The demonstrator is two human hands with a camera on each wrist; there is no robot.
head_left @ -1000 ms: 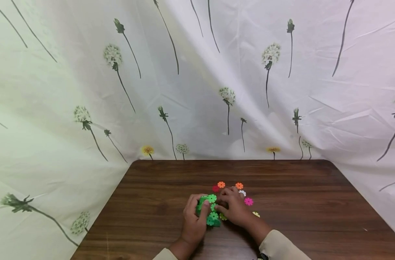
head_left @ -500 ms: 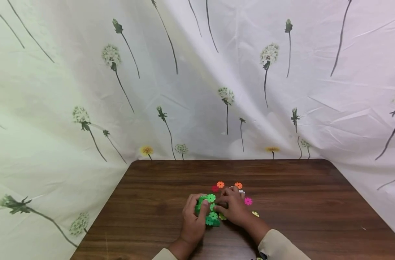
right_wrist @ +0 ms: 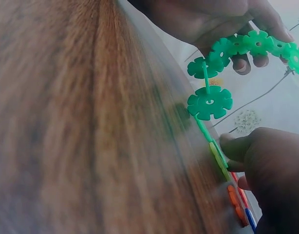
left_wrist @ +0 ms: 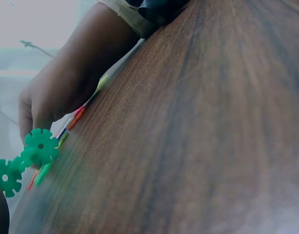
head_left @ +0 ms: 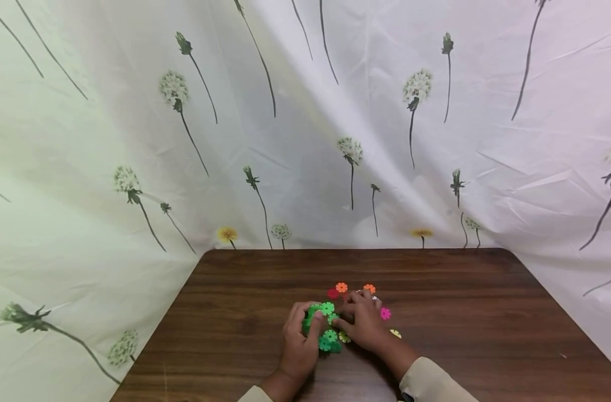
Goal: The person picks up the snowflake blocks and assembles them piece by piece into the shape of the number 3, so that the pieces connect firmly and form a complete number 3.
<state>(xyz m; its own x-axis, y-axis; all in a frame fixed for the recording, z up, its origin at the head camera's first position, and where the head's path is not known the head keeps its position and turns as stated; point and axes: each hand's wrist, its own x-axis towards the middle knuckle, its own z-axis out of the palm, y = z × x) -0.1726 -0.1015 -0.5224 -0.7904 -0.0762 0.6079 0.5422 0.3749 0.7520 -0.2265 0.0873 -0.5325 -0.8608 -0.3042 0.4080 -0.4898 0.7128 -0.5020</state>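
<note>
At the bench (head_left: 235, 318), the left hand (head_left: 300, 341) grips a green disc chain (head_left: 328, 308) at its two o'clock. The right hand (head_left: 364, 321) touches one green disc (head_left: 333, 318) at its nine o'clock, whether pinching I cannot tell; a pink disc (head_left: 385, 314) lies at three.

Left hand (head_left: 301, 341) grips a curving chain of green notched flower discs (right_wrist: 252, 40) at the lower center of the head view.
Most discs show their faces; one stands edge-on. Just right of center, the right hand (head_left: 364, 322) pinches a green disc (head_left: 333, 317); whether it is linked is unclear.
</note>
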